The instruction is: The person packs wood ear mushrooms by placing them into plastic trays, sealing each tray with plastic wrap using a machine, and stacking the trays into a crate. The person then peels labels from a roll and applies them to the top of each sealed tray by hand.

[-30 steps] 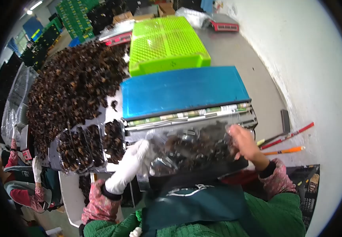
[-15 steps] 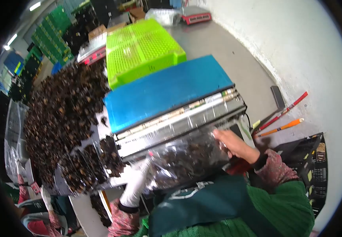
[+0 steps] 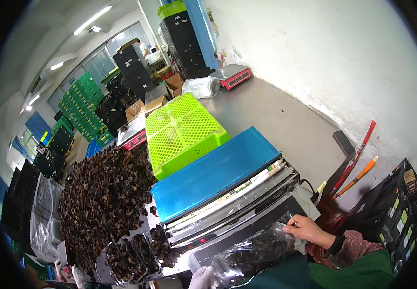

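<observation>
A clear plastic bag [image 3: 256, 255] filled with dark dried pieces lies along the front edge of a machine with a blue lid [image 3: 218, 173]. At the bag's right end, my right hand [image 3: 309, 231], bare, pinches the plastic. My left hand [image 3: 203, 278], in a white glove, holds the bag's left end near the bottom of the view. A small red light shows on the machine's front. Left of the machine, a big heap of dark dried pieces [image 3: 107, 192] covers the table, with more filled clear bags [image 3: 131, 257] at its near edge.
An upturned lime-green crate [image 3: 184, 135] stands behind the machine. Red scales [image 3: 235, 77] sit at the back. Red and orange-handled tools [image 3: 358, 176] lean at the right, beside black crates [image 3: 401, 207]. A co-worker's gloved hands [image 3: 73, 275] show at lower left.
The view has tilted up, showing more of the room. The bag and both my hands are lower in view, with the bag away from the machine's slot and the red light now visible.
</observation>
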`<state>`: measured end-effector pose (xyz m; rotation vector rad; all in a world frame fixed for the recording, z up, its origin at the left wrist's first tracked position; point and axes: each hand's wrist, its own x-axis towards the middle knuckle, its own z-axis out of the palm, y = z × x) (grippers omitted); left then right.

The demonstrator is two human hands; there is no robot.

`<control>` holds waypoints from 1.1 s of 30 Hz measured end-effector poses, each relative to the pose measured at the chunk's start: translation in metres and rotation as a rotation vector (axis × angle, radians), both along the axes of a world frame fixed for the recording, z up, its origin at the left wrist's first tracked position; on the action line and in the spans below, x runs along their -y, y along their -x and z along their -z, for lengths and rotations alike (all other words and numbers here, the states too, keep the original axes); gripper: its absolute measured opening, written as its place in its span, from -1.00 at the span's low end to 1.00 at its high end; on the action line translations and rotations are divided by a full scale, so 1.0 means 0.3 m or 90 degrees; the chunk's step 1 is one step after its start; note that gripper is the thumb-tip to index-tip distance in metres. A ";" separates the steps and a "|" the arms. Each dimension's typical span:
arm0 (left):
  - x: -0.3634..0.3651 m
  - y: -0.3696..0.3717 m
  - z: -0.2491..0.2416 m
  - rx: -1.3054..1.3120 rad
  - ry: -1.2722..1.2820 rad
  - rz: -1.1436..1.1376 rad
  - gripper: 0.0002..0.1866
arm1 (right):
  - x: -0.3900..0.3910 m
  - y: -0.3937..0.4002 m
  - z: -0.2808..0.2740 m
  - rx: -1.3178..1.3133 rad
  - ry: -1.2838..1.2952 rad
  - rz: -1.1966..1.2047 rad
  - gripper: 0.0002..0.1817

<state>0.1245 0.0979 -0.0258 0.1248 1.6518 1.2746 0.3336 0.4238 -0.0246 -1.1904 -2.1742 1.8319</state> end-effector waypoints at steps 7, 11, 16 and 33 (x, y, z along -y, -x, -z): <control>0.022 -0.125 0.008 0.165 -0.124 -0.225 -0.72 | -0.053 -0.109 -0.094 -0.216 0.448 0.182 -0.77; 0.099 -0.186 0.022 0.328 -0.168 -0.226 -0.67 | -0.024 -0.256 -0.001 -0.163 0.377 0.242 -0.88; 0.039 -0.184 0.016 0.365 -0.190 -0.190 -0.69 | 0.162 -0.303 0.489 -0.146 0.195 0.026 -0.69; -0.109 -0.063 0.062 0.227 -0.302 0.080 -0.68 | 0.272 0.035 0.077 -0.121 0.686 0.078 -0.50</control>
